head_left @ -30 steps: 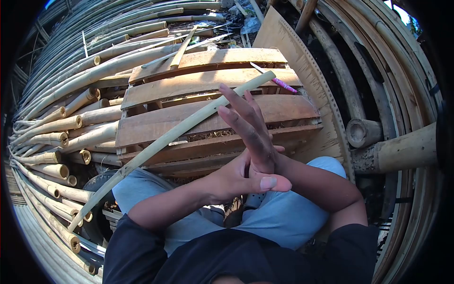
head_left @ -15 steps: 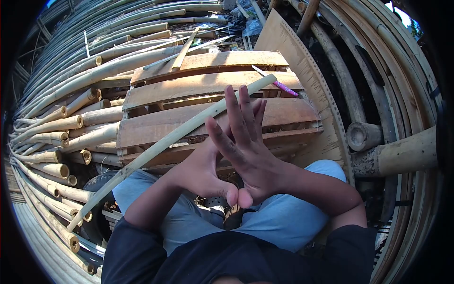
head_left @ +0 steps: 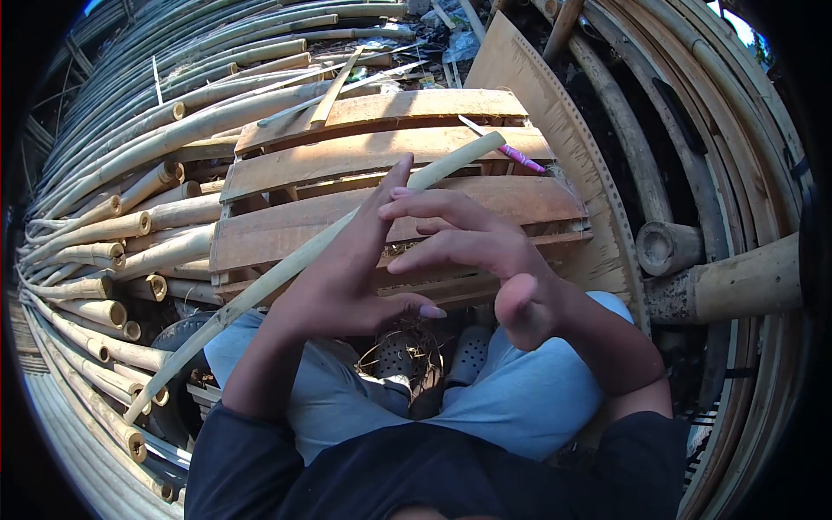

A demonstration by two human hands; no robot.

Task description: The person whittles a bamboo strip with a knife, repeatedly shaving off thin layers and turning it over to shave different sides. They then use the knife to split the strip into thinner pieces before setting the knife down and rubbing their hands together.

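Observation:
Fingers outstretched, my left hand (head_left: 342,273) is raised over the near side of a low slatted wooden platform (head_left: 338,156). My right hand (head_left: 503,247) faces it, fingers apart and slightly curled. Both are open and hold nothing; in this view their fingertips overlap near the middle. A long pale bamboo strip (head_left: 260,289) lies slanting across the platform, from its far right down to the lower left, partly hidden behind my hands. Close to the strip's upper end rests a knife (head_left: 522,159) with a pink-wrapped handle, its blade pointing up and left.
Stacked bamboo poles (head_left: 130,227) fill the left side. Thin split pieces (head_left: 338,87) lie at the platform's far edge. A plywood sheet (head_left: 555,95) leans on the right, beside a thick bamboo pole (head_left: 750,282). My legs (head_left: 537,390) are bent below the platform.
My hands have drawn apart from their pressed-together pose. The left has shifted left and the right has moved right, its fingers now pointing left. Strip and knife stay in place.

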